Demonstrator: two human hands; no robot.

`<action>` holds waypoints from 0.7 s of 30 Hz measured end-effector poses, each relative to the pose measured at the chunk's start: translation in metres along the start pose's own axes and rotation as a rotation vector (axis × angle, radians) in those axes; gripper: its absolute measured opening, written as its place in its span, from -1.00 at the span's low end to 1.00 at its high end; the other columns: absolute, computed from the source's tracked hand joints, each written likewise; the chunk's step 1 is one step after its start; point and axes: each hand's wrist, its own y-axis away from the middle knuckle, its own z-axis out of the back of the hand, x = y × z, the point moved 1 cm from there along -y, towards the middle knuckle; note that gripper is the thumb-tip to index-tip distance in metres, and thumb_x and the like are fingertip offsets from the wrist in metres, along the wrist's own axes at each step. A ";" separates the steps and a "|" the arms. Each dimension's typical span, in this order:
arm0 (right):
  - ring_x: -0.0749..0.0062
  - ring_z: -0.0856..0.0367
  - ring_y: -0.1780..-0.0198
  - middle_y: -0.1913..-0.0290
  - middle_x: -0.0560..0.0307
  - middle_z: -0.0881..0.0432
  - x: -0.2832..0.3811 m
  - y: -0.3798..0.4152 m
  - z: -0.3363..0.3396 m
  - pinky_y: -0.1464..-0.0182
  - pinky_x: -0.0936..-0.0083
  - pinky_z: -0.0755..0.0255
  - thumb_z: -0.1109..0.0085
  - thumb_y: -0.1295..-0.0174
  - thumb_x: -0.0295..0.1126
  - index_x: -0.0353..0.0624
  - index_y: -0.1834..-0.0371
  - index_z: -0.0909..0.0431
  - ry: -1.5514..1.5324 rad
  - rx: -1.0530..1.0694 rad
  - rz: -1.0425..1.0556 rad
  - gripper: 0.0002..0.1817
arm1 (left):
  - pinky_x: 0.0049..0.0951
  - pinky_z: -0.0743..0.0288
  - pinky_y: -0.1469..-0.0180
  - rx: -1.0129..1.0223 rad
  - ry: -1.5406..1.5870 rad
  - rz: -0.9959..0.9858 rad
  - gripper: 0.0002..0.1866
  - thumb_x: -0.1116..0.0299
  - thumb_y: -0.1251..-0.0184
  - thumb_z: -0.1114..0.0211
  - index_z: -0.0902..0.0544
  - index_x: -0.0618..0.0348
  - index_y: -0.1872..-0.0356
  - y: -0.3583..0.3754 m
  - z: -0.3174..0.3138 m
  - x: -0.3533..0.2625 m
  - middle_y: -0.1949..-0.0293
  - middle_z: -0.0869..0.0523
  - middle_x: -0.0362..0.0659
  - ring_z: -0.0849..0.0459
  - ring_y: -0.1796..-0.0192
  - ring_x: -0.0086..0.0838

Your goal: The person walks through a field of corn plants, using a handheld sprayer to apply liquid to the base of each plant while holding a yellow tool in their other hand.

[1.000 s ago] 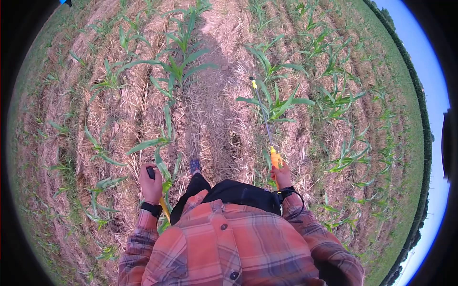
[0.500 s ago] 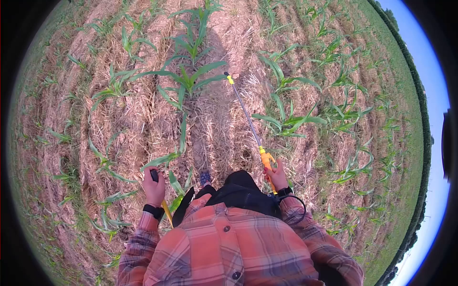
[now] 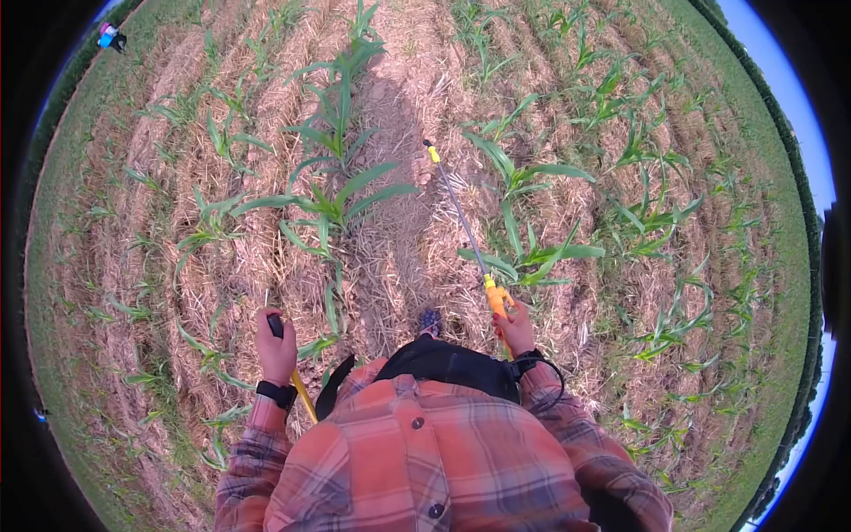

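Observation:
My left hand [image 3: 277,348] is wrapped round the black grip [image 3: 276,325] of a yellow lever [image 3: 303,395] that runs back beside my body. In my right hand [image 3: 517,330] is the orange handle of a spray wand [image 3: 461,215]. Its thin grey tube reaches forward and slightly left, ending in a yellow and black nozzle [image 3: 432,151] over the straw-strewn strip between two plant rows. A black hose [image 3: 562,381] loops beside my right wrist. Nearest the nozzle on the left stands a young corn plant [image 3: 332,206]; another corn plant [image 3: 538,254] grows just right of the tube.
Rows of young corn run forward on both sides over dry straw and soil. One shoe [image 3: 430,321] shows on the ground ahead of my body. Far off at the upper left is a person [image 3: 112,38]. A dark tree line [image 3: 802,222] borders the field at right.
I have moved forward; the plants on the left have slid closer and lower in view. The shoe shows farther right. Both hands keep their hold, and a distant person has come into view.

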 end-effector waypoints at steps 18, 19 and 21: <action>0.63 -0.38 0.70 0.55 0.11 -0.55 0.020 -0.040 0.021 0.69 0.70 -0.23 -0.14 -0.02 -0.45 -0.35 -0.16 0.07 0.085 -0.052 0.006 -0.30 | -0.52 -0.24 0.52 0.052 -0.111 -0.098 -0.83 0.50 -0.05 -0.13 -0.39 0.15 0.30 -0.062 -0.058 -0.054 0.61 -0.35 -0.22 -0.33 0.59 -0.54; 0.63 -0.38 0.70 0.55 0.11 -0.55 0.019 -0.042 0.021 0.69 0.70 -0.23 -0.14 -0.02 -0.45 -0.35 -0.16 0.07 0.086 -0.061 0.007 -0.30 | -0.52 -0.24 0.52 0.058 -0.105 -0.101 -0.83 0.50 -0.05 -0.13 -0.39 0.15 0.30 -0.067 -0.062 -0.054 0.61 -0.35 -0.22 -0.33 0.59 -0.54; 0.63 -0.38 0.70 0.53 0.09 -0.55 0.021 -0.046 0.021 0.69 0.70 -0.23 -0.13 -0.03 -0.47 -0.35 -0.18 0.09 0.102 -0.068 -0.007 -0.29 | -0.49 -0.26 0.48 0.114 0.031 0.025 -0.81 0.49 -0.05 -0.13 -0.38 0.15 0.29 -0.078 -0.068 -0.053 0.57 -0.37 -0.20 -0.35 0.54 -0.51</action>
